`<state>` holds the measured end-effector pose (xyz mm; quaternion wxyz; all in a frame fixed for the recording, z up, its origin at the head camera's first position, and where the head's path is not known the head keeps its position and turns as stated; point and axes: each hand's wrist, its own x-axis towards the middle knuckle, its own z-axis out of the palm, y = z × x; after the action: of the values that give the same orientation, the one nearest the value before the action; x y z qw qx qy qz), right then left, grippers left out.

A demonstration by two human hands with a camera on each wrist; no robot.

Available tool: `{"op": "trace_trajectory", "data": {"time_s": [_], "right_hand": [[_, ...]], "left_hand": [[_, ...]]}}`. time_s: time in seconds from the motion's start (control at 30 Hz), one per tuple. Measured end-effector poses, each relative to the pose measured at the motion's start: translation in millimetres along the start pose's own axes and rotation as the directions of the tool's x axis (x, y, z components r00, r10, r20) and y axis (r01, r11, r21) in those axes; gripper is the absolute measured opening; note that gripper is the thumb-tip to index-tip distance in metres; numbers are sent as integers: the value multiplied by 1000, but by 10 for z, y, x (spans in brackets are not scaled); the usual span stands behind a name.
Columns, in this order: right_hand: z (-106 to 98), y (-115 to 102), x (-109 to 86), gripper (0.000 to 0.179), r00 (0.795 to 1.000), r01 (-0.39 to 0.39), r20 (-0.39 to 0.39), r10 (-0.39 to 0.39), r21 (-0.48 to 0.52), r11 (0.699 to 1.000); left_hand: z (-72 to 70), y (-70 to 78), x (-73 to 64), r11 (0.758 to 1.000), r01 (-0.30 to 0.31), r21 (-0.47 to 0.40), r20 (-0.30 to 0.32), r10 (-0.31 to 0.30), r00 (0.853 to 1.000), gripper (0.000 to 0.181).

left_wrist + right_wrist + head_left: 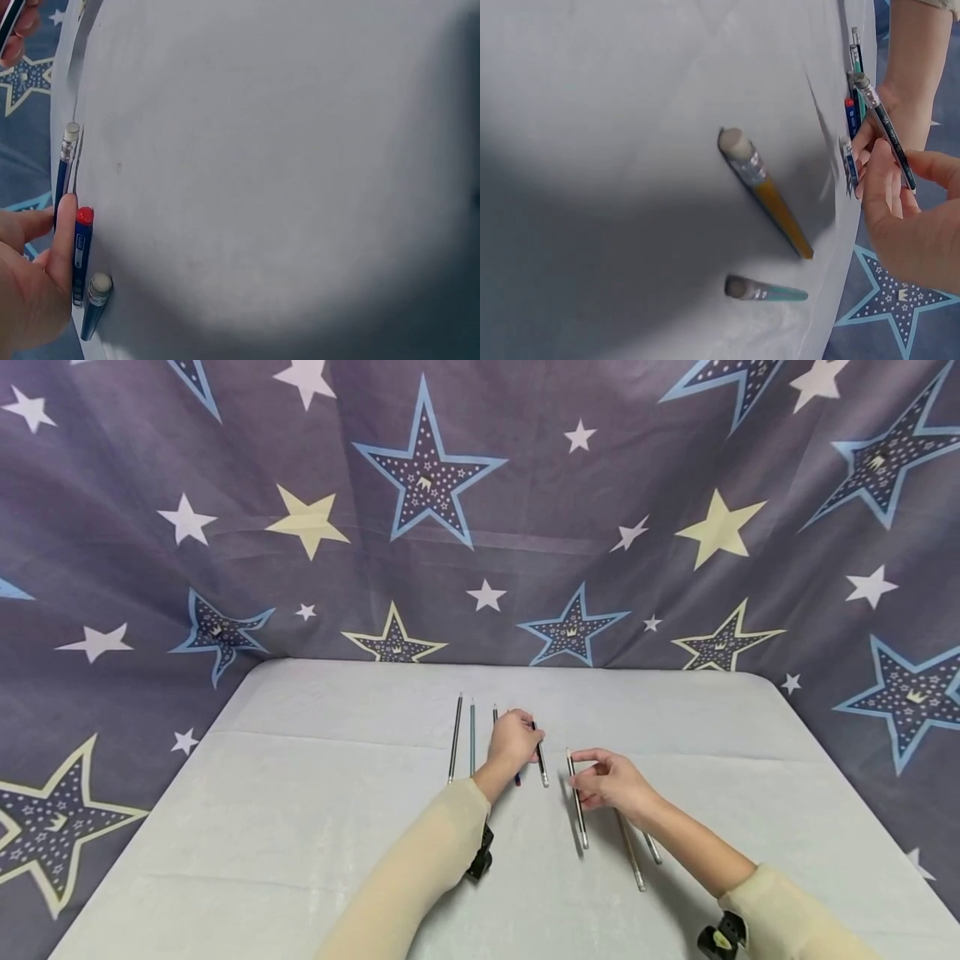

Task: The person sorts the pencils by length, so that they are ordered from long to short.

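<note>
Pale left sleeve (408, 877) occupies the foreground. Right hand (618, 789) grasps a black pencil (579, 814) between thumb and fingers above the white table (262, 827); left hand (513, 743) pinches a second dark pencil (542, 767) beside a red-ended blue pencil (81, 259). Yellow pencil (776, 210) lies to their right.

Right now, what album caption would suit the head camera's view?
Before a starry curtain, the left hand touches one dark pencil while the right hand holds another pencil above the pale table.

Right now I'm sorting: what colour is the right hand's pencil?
Black pencil, best seen in the right wrist view.
</note>
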<state>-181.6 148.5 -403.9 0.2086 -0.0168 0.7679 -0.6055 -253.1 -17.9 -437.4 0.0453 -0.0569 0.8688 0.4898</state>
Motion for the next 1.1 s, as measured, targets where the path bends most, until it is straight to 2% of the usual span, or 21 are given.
{"op": "trace_trajectory", "data": {"time_s": [0.37, 0.63, 0.8, 1.1], "right_hand": [[-106, 23, 93, 52, 1000, 5, -18, -5, 4, 1000], [-190, -30, 207, 51, 998, 25, -52, -25, -5, 1000], [-188, -70, 272, 50, 997, 24, -71, -24, -2, 1000], [-192, -114, 383, 50, 995, 6, -102, -5, 11, 1000]], "left_hand": [[22, 26, -18, 994, 9, 113, -17, -7, 1000, 26], [-28, 92, -38, 987, -7, 163, 37, 1, 999, 32], [-50, 111, -57, 979, -25, 204, 47, 15, 999, 35], [-38, 104, -60, 978, -22, 207, 45, 13, 999, 37]]}}
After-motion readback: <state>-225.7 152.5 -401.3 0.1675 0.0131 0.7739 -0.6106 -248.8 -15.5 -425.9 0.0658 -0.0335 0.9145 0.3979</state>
